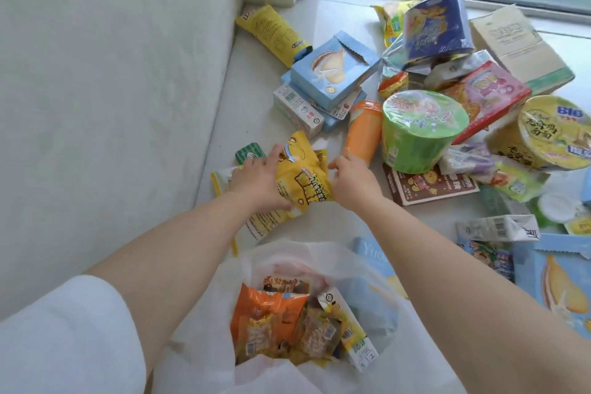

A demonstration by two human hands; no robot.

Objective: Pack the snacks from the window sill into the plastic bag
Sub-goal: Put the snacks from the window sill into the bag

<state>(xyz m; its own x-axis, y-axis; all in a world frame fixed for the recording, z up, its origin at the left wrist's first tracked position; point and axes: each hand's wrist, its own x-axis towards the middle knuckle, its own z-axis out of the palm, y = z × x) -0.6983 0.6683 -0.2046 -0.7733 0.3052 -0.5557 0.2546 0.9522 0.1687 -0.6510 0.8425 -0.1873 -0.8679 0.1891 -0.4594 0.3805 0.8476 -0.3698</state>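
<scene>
My left hand [256, 181] grips a yellow snack packet [303, 176] just above the sill, near its left side. My right hand [355, 181] is beside the packet's right edge with loose fingers; whether it touches the packet I cannot tell. The white plastic bag [208, 329] stands open below my arms and holds an orange packet [265, 320], a small carton and other snacks. Another yellow packet [256, 227] lies flat under my left hand. On the window sill [224, 112] many snacks are spread out.
An orange cup [363, 134], a green noodle bowl [419, 131] and a yellow noodle bowl [550, 134] stand to the right. Blue boxes [332, 73], a yellow tube [271, 33], a red box [486, 96] and cartons crowd the sill. A wall rises left, the window behind.
</scene>
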